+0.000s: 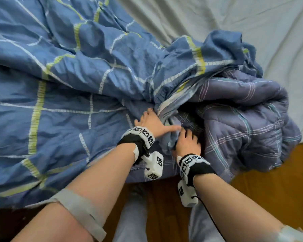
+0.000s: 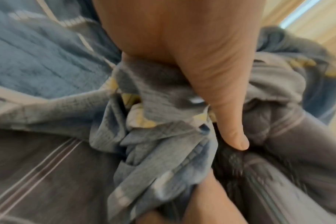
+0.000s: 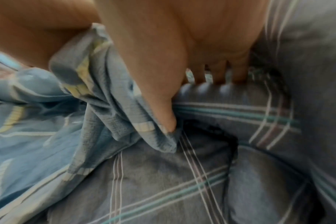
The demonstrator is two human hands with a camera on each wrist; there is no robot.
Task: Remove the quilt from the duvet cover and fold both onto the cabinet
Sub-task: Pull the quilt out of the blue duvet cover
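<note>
Both hands at the cover's opening, near the bed edge. Left hand [image 1: 151, 122] bunches the hem of the blue duvet cover with yellow and white check stripes [image 1: 59, 88], thumb out straight. Right hand [image 1: 187, 142] fingers dig into the grey-purple plaid quilted quilt [image 1: 243, 119], thumb pinning cover hem. Quilt heaped right, partly out, on pale grey bedsheet [image 1: 217, 14].
</note>
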